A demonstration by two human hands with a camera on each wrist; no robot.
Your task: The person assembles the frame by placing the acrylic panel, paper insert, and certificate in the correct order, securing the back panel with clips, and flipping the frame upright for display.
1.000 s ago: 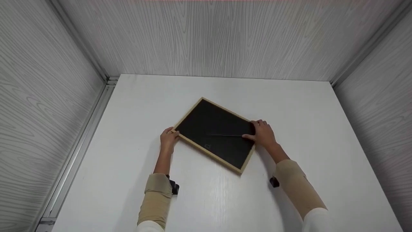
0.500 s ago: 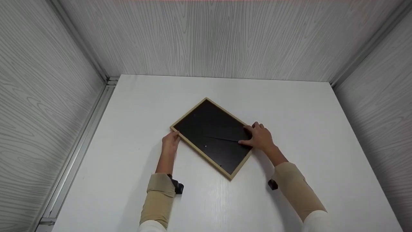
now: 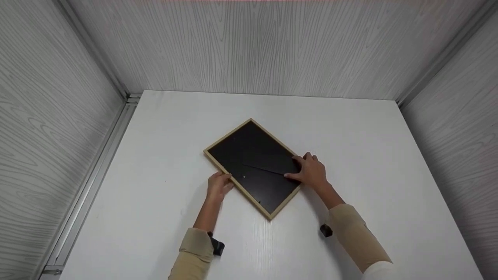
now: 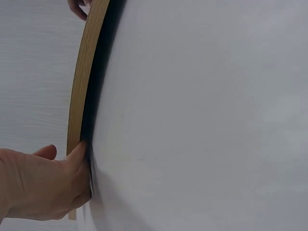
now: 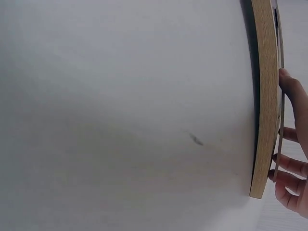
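A picture frame [image 3: 288, 204] with a light wooden rim lies back up and slanted on the white table. Its black backing board [image 3: 249, 147] has a thin flap-like strip or crease running from the middle toward the right hand. My left hand [image 3: 220, 184] grips the rim's lower left side, thumb and fingers around the edge. At the right corner, my right hand [image 3: 313, 171] pinches the backing board. In the right wrist view, the board's edge [image 5: 282, 108] stands slightly apart from the rim [image 5: 265, 110], with fingertips at that gap. The frame's front is hidden.
The white table [image 3: 155, 136] stretches around the frame on all sides. Grey wood-grain panels [image 3: 249, 46] wall it at the back, left and right. A metal rail [image 3: 93, 182] follows the left edge. Black wrist cameras [image 3: 217, 245] hang under both sleeves.
The picture frame has turned clockwise on the table. My left hand has slid from the left corner along the lower side. My right hand has moved slightly down and left with the frame.
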